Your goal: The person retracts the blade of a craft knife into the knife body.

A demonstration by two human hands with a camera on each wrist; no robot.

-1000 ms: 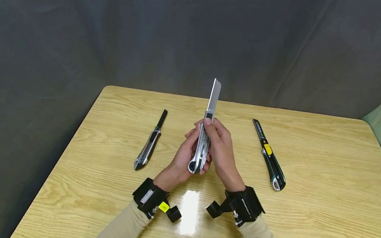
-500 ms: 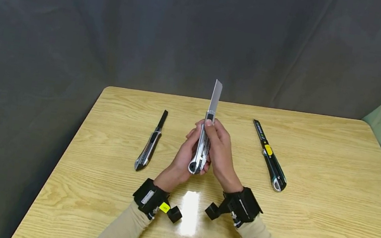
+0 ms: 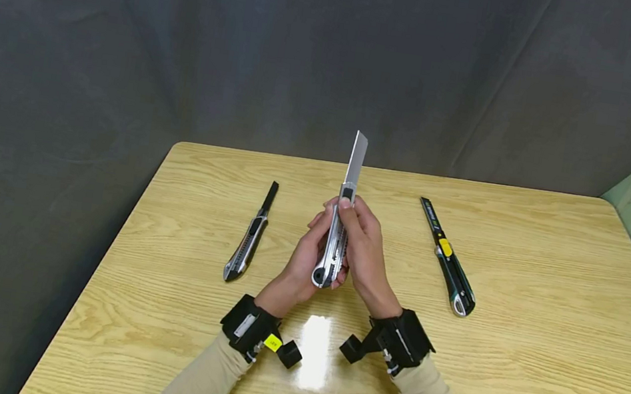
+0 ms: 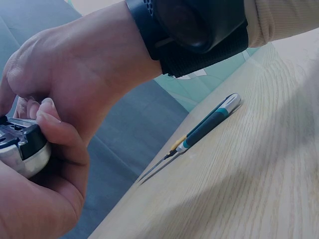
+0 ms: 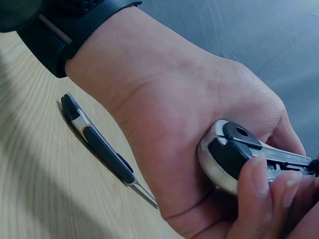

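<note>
A silver and black utility knife [image 3: 335, 247] is held upright over the middle of the table, its broad blade [image 3: 357, 157] extended and pointing away. My left hand [image 3: 304, 256] grips the handle from the left, fingers curled around it. From the right, my right hand [image 3: 369, 252] holds the same knife, with its thumb pressed on the black slider [image 3: 347, 193]. The knife's rounded butt end [image 5: 224, 154] shows between the fingers in the right wrist view. Parts of both hands' fingers are hidden behind the handle.
A grey and black utility knife [image 3: 247, 241] lies on the wooden table [image 3: 546, 324] to the left. To the right lies a black and teal one with a yellow slider [image 3: 445, 247]. Behind the table hangs a dark cloth [image 3: 335, 58].
Over the last second the blade tip has shifted very slightly to the right. Both hands keep their hold, and the other two knives lie where they were.
</note>
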